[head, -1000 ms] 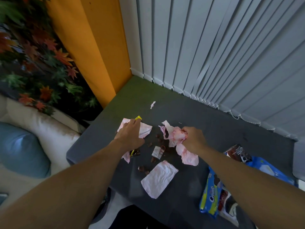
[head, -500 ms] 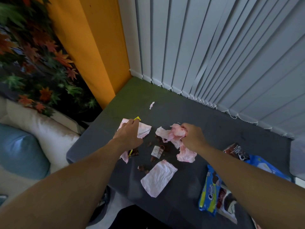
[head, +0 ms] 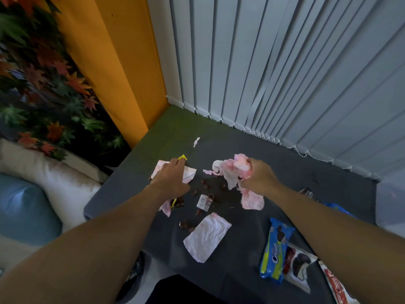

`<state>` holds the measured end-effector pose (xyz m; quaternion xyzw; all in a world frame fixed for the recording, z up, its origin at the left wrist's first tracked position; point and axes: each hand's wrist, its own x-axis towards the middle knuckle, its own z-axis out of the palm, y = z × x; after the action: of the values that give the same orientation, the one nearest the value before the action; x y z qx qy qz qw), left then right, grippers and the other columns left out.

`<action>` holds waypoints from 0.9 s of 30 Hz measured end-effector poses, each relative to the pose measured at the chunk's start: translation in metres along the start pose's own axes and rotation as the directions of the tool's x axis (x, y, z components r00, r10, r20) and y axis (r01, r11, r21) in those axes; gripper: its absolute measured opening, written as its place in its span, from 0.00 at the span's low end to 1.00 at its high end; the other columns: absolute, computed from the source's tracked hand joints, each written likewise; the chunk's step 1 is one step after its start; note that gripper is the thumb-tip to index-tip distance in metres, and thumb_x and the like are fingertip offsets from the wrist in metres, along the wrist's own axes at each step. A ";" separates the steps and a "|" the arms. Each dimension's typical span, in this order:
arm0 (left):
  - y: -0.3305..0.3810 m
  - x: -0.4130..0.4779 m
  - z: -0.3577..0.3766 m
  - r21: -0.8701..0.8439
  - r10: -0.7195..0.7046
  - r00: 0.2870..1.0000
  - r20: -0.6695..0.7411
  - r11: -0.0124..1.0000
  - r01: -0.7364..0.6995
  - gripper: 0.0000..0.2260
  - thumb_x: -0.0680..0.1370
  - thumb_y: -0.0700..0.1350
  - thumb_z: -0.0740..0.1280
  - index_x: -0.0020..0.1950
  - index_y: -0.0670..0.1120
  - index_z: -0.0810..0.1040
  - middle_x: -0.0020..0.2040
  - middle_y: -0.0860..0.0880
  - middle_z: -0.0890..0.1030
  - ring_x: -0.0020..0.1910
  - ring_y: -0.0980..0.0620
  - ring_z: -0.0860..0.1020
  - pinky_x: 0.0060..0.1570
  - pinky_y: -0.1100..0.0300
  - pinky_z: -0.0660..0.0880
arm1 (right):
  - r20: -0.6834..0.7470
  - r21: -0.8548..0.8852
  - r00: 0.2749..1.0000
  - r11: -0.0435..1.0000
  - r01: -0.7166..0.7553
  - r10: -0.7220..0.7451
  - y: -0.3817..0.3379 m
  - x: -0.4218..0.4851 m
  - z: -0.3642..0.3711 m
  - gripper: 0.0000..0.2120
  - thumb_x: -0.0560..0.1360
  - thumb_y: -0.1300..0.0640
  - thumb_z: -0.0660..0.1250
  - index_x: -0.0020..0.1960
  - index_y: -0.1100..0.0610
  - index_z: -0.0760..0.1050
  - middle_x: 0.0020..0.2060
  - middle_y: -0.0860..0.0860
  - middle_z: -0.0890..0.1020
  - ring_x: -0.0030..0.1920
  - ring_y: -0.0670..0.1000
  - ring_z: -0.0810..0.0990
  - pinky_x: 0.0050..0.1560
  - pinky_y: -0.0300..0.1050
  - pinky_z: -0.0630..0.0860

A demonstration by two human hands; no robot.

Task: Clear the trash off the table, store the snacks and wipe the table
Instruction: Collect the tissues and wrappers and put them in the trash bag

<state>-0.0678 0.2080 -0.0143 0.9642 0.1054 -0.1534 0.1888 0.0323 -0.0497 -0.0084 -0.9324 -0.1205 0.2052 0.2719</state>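
Gathered tighter and drawn toward upper centre since a second ago: crumpled pink tissue point(head: 232, 172), clamped in grip of right hand point(head: 259, 175), loose tail hanging below the hand. Noted on dark desk point(head: 285, 172), largest first: left hand point(head: 169, 178) resting over pink-stained napkin point(head: 189, 173) left of centre, grip state cannot be told; flat tissue point(head: 207, 236) at lower centre; blue cookie pack point(head: 275, 249) and chocolate pie pack point(head: 299, 266) side by side at lower right; small white wrapper point(head: 202, 201) and brown crumbs point(head: 186, 225) at centre; yellow scrap point(head: 182, 158) at left fingertips.
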 end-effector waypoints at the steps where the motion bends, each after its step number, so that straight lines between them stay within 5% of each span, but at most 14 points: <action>1: 0.001 0.000 0.000 0.004 0.003 1.000 -0.002 1.000 -0.003 0.34 0.72 0.48 0.72 0.74 0.44 0.62 0.65 0.45 0.70 0.64 0.40 0.70 0.58 0.45 0.73 | -0.023 0.003 1.000 1.000 -0.001 0.001 0.002 -0.002 0.000 0.19 0.67 0.60 0.76 0.56 0.54 0.78 0.45 0.48 0.81 0.44 0.50 0.79 0.38 0.40 0.72; 5: 0.004 0.002 -0.001 0.024 0.014 1.000 -0.008 1.000 -0.014 0.32 0.72 0.48 0.72 0.73 0.43 0.63 0.63 0.43 0.70 0.63 0.39 0.71 0.56 0.47 0.73 | -0.065 -0.002 0.998 1.000 0.008 -0.008 0.010 -0.005 0.001 0.04 0.73 0.54 0.72 0.47 0.54 0.80 0.39 0.48 0.83 0.40 0.50 0.81 0.40 0.43 0.76; 12: 0.009 0.006 -0.003 0.038 0.009 1.000 0.014 0.999 -0.010 0.36 0.72 0.49 0.72 0.76 0.44 0.61 0.66 0.44 0.69 0.64 0.40 0.71 0.60 0.44 0.73 | -0.048 -0.002 0.992 0.993 0.117 -0.117 0.010 -0.008 -0.001 0.08 0.74 0.48 0.74 0.45 0.52 0.82 0.35 0.45 0.80 0.34 0.40 0.76 0.31 0.31 0.65; 16: 0.011 0.009 -0.003 0.036 0.017 1.000 0.012 0.999 -0.017 0.35 0.72 0.49 0.73 0.74 0.43 0.62 0.65 0.43 0.70 0.62 0.41 0.71 0.58 0.44 0.74 | -0.001 0.019 0.996 0.996 0.089 -0.089 0.011 -0.005 0.004 0.08 0.78 0.51 0.68 0.49 0.56 0.80 0.41 0.49 0.83 0.42 0.52 0.81 0.38 0.41 0.71; 21: 0.011 0.011 -0.003 0.034 0.025 1.000 0.001 0.999 -0.025 0.31 0.72 0.49 0.72 0.71 0.43 0.64 0.63 0.44 0.70 0.61 0.40 0.71 0.56 0.44 0.74 | -0.038 0.002 0.999 1.000 0.016 -0.016 0.014 -0.001 0.005 0.10 0.75 0.59 0.69 0.56 0.56 0.75 0.47 0.51 0.80 0.45 0.52 0.79 0.43 0.45 0.73; 27: 0.010 0.013 -0.002 0.021 0.006 1.000 0.000 1.000 -0.006 0.33 0.72 0.48 0.73 0.73 0.43 0.63 0.64 0.43 0.69 0.62 0.40 0.71 0.56 0.47 0.73 | -0.134 -0.016 0.989 0.998 0.069 -0.070 0.013 -0.002 -0.002 0.11 0.72 0.45 0.74 0.45 0.53 0.82 0.35 0.47 0.81 0.38 0.50 0.78 0.40 0.42 0.72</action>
<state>-0.0527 0.2019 -0.0137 0.9664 0.1008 -0.1540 0.1793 0.0328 -0.0620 -0.0140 -0.9409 -0.1355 0.1316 0.2810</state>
